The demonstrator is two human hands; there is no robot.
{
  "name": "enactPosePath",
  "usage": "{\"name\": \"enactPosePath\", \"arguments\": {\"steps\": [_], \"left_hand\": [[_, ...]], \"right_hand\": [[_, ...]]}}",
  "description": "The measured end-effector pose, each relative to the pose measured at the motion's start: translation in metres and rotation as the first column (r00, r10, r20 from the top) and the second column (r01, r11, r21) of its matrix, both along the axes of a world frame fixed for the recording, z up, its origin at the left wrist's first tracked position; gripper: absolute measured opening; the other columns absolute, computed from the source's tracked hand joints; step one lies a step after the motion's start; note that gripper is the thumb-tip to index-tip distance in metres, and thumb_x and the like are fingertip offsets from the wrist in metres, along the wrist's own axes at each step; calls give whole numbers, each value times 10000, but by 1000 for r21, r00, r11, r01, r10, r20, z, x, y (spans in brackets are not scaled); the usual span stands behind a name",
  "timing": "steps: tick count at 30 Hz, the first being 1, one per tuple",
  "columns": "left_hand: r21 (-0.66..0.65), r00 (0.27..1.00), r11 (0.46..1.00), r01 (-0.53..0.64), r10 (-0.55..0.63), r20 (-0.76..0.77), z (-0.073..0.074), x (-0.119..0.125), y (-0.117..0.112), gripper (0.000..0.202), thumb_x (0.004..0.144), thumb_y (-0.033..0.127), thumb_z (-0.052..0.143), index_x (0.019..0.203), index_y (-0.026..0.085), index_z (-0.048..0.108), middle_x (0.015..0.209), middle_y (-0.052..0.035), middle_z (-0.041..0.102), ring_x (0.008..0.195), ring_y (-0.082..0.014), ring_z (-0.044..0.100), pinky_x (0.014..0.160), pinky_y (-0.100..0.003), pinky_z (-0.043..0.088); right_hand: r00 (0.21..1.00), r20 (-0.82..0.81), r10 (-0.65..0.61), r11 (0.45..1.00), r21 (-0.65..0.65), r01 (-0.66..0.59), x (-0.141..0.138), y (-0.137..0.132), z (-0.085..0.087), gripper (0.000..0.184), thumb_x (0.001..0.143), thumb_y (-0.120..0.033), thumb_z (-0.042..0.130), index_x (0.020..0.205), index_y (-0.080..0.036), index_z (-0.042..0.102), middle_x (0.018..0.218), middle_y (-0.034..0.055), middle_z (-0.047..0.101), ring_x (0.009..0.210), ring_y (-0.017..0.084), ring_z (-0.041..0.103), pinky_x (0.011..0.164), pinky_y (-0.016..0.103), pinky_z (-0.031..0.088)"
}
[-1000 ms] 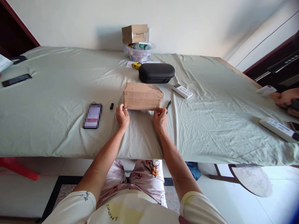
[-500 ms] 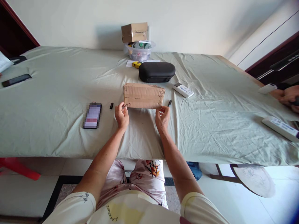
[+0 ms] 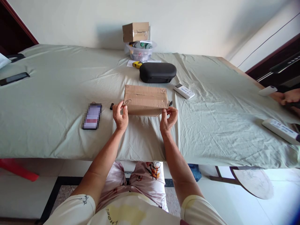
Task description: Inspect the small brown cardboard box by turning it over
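A brown cardboard box [image 3: 145, 97] with pen scribbles near its corners is held between my two hands over the cloth. My left hand [image 3: 120, 116] grips its near left corner, thumb on the near side. At the near right corner, my right hand [image 3: 168, 118] pinches the box with thumb and fingers. A small black cap-like piece [image 3: 112, 106] lies just left of my left hand. Partly hidden behind my right hand is a black pen or marker [image 3: 171, 103]. Whether the box's underside touches the cloth I cannot tell.
A black hard case [image 3: 157, 72] lies beyond the box, beside a yellow tape measure [image 3: 137, 64]. A white device [image 3: 184, 91] is to the right, a phone [image 3: 92, 116] to the left. Behind stands a plastic tub [image 3: 140, 53] under another carton [image 3: 136, 32]. Another person's hand [image 3: 291, 97] is far right.
The box has tipped, so more of its top and its near side show. Its near edge has come closer to me, and my right hand has shifted slightly right.
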State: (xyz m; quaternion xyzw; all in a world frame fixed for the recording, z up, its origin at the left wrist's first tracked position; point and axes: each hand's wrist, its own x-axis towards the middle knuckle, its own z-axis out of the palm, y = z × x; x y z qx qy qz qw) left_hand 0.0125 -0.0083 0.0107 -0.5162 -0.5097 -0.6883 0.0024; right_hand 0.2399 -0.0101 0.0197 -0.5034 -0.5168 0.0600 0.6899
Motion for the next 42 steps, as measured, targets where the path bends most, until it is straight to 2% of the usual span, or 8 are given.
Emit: {"name": "enactPosePath", "arguments": {"steps": [6, 11, 17, 22, 32, 36, 39, 42], "left_hand": [[-310, 995, 949, 56, -26, 98, -13, -2, 9, 85, 973, 233, 597, 1046, 219, 637, 1014, -70, 686, 956, -204, 680, 873, -315, 564], [-496, 997, 866, 69, -39, 72, -14, -6, 12, 135, 898, 121, 608, 956, 238, 572, 999, -66, 682, 992, -235, 688, 976, -380, 556], [-547, 998, 835, 56, -49, 29, -16, -7, 12, 186, 887, 87, 633, 908, 246, 538, 960, -61, 672, 980, -245, 693, 991, -404, 554], [-546, 999, 837, 43, -51, 1, -19, -8, 13, 187, 878, 105, 637, 904, 254, 526, 946, -50, 667, 969, -246, 686, 993, -417, 562], [-451, 996, 889, 78, -90, -3, -23, -9, 14, 113, 903, 206, 664, 973, 239, 581, 933, -36, 658, 889, -208, 662, 923, -367, 581], [-411, 996, 909, 74, -91, -24, -23, -2, 10, 509, 870, 391, 786, 1297, 195, 591, 1213, -146, 679, 1169, -300, 668, 1024, -446, 578], [-466, 993, 884, 37, -83, -80, -22, 8, 5, 1019, 751, 497, 915, 1552, 123, 408, 1494, -283, 558, 1463, -420, 528, 1204, -558, 471], [-525, 988, 851, 2, -83, -131, -21, 18, 1, 1277, 694, 536, 965, 1641, 62, 250, 1600, -361, 443, 1570, -484, 411, 1278, -617, 379]], "right_hand": [[998, 22, 65, 974, -219, -59, 4, 11, -10, 259, 936, -483, 575, 1031, -243, 583, 941, 44, 655, 845, 191, 635, 792, 354, 520], [986, 124, 110, 922, -384, -55, 13, 20, -22, 209, 873, -410, 532, 1006, -252, 559, 926, 47, 672, 865, 211, 635, 831, 386, 514], [935, 319, 155, 794, -604, 75, 13, 15, -21, 135, 837, -323, 515, 949, -248, 511, 1028, 109, 717, 902, 241, 640, 867, 423, 488], [880, 453, 145, 728, -650, 215, 8, 10, -18, 147, 901, -357, 496, 998, -252, 530, 1104, 130, 753, 1029, 290, 655, 918, 462, 452], [957, 261, 125, 862, -507, 26, 15, 19, -37, 395, 755, -509, 714, 975, -275, 485, 915, 25, 645, 883, 234, 575, 825, 417, 495], [966, 237, 105, 884, -467, 18, 5, 16, -36, 522, 704, -526, 820, 1031, -271, 504, 895, 15, 618, 911, 242, 586, 836, 425, 514], [966, 242, 91, 899, -437, 25, -8, 12, -35, 657, 685, -576, 867, 1157, -262, 535, 928, 27, 624, 961, 261, 605, 867, 446, 532], [966, 250, 67, 901, -430, 49, -20, 8, -34, 839, 661, -670, 872, 1302, -251, 530, 1000, 62, 642, 1050, 300, 610, 926, 497, 540]]}}
